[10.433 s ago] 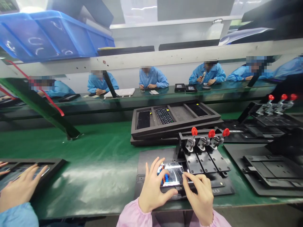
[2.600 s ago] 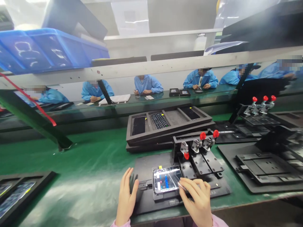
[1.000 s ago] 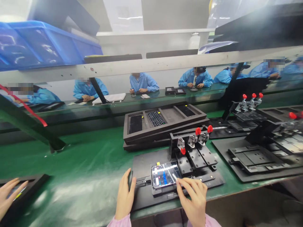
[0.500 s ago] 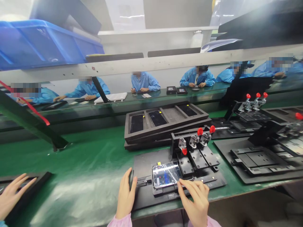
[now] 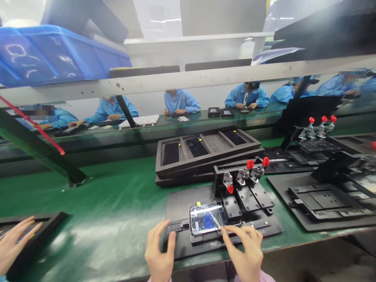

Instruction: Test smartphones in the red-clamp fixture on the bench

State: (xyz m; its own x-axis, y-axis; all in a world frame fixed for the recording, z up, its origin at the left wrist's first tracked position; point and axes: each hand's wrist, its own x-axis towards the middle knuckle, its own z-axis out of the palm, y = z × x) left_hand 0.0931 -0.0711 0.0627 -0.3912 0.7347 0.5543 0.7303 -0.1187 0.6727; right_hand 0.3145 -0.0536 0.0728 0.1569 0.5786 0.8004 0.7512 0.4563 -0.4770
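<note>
A phone-sized panel with a glossy screen (image 5: 202, 221) lies face up in the black clamping fixture (image 5: 185, 250), a yellow tab (image 5: 198, 203) at its top edge. Crease-like lines of clear film (image 5: 217, 217) show over the panel's right end. At its lower right corner, my right hand (image 5: 245, 248) has thumb and forefinger pinched together on that film. My left hand (image 5: 160, 250) is at the fixture's left edge, thumb and fingers apart; whether it touches the plate I cannot tell. Red-tipped toggle clamps (image 5: 242, 176) stand behind the panel.
Stacked black trays (image 5: 211, 152) with dark panels lie behind the fixture. Another fixture (image 5: 326, 203) stands to the right. At far left a co-worker's hand (image 5: 17, 243) rests over a black tray (image 5: 53, 223). A slanted post (image 5: 44, 152) rises from the green bench (image 5: 117, 188).
My left hand has shifted slightly right at the fixture's edge, its fingers bending more. My right hand stays at the panel's corner. The view has moved a little.
</note>
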